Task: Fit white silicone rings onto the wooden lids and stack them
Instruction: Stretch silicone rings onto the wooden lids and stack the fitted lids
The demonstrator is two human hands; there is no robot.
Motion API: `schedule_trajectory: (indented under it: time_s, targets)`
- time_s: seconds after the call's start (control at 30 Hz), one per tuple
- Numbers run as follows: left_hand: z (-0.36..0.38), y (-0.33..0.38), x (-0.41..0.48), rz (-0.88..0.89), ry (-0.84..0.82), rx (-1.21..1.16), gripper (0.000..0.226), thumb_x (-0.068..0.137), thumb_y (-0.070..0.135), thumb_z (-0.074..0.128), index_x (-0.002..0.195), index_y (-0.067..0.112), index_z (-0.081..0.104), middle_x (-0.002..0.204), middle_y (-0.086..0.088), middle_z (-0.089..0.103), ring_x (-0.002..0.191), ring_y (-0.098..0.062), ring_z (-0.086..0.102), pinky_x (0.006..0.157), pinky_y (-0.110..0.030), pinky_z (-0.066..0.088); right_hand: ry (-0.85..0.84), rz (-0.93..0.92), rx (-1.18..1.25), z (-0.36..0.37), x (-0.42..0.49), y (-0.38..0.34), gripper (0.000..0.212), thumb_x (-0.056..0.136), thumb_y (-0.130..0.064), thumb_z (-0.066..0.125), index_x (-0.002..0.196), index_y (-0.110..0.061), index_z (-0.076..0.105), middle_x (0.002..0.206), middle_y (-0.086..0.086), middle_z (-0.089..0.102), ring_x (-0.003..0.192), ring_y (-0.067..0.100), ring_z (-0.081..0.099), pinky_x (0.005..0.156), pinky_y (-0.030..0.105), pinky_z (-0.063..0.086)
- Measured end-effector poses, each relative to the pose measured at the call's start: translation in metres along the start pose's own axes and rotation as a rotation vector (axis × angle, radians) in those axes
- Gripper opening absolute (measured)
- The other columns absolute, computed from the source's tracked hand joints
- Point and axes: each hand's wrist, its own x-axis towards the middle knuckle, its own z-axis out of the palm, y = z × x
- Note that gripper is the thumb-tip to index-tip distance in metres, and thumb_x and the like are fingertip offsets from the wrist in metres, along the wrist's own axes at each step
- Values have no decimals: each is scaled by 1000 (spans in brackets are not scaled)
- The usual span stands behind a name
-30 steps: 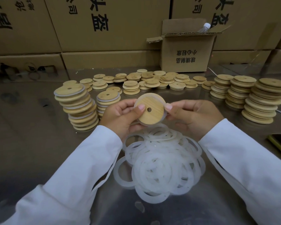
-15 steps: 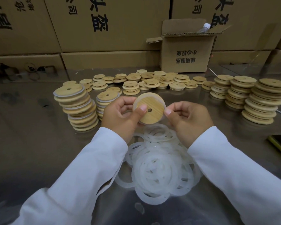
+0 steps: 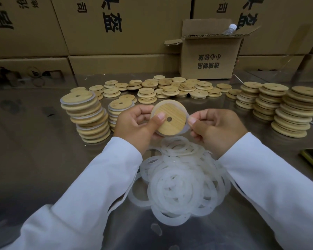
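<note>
Roughly midway, at a guess. Already ringed and piled: 2 stacks, a tall one (image 3: 85,114) and a shorter one (image 3: 118,110), at the left of the table (image 3: 34,159), with white rims between the wood layers. Not yet ringed: 3 bare stacks (image 3: 294,112) at the right, plus a scatter of low piles (image 3: 170,87) across the back, in front of a small open carton (image 3: 210,56). Plenty of loose rings (image 3: 179,181) heaped on the table just below the wrists.

In hand right now: 1 wooden lid (image 3: 172,121), held up above that heap, flat face and centre hole toward the camera, with a silicone ring (image 3: 187,126) around its rim, apparently standing a little proud on the right side. Left hand (image 3: 135,123) gripping the lid from the left, thumb pressed on the face near the hole, fingers curled behind. Right hand (image 3: 215,127) just beside the lid's right edge, thumb and curled fingers pinching the ring there.

Probably left for this piece: seating the ring all round, then placing it on one of the 2 ringed stacks near the left hand.
</note>
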Motion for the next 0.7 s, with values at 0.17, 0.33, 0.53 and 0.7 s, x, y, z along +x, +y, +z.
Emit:
schedule_trajectory:
  time_s: [0.17, 0.33, 0.53, 0.7]
  targets:
    - [-1, -4, 2, -113, -7, -150, 8, 83, 4, 61, 85, 10, 66, 74, -5, 73, 70, -20, 71, 55, -27, 56, 1, -82, -110, -1, -1, 0, 23, 87, -13, 58, 68, -24, 59, 58, -6, 60, 48, -6, 55, 47, 7, 43]
    - [-2, -6, 2, -144, -14, -182, 8, 83, 4, 60, 85, 9, 65, 76, -6, 74, 73, -21, 71, 57, -29, 57, -14, -64, -134, -1, -2, 1, 23, 87, -12, 59, 67, -24, 59, 59, -6, 60, 49, -4, 57, 57, 18, 46]
    - [-1, -8, -1, -173, -7, -239, 7, 84, 4, 58, 88, 5, 63, 73, -6, 73, 70, -20, 71, 54, -28, 56, -32, -35, -25, 3, -2, 3, 22, 86, -11, 61, 67, -22, 61, 46, -7, 59, 46, -2, 57, 52, 14, 50]
    - [2, -8, -3, -196, -15, -263, 6, 83, 3, 59, 88, 4, 61, 72, -5, 72, 67, -18, 71, 54, -28, 57, -33, 69, 207, 0, 0, 6, 19, 81, -7, 66, 66, -18, 66, 49, -2, 63, 50, 6, 59, 58, 16, 53]
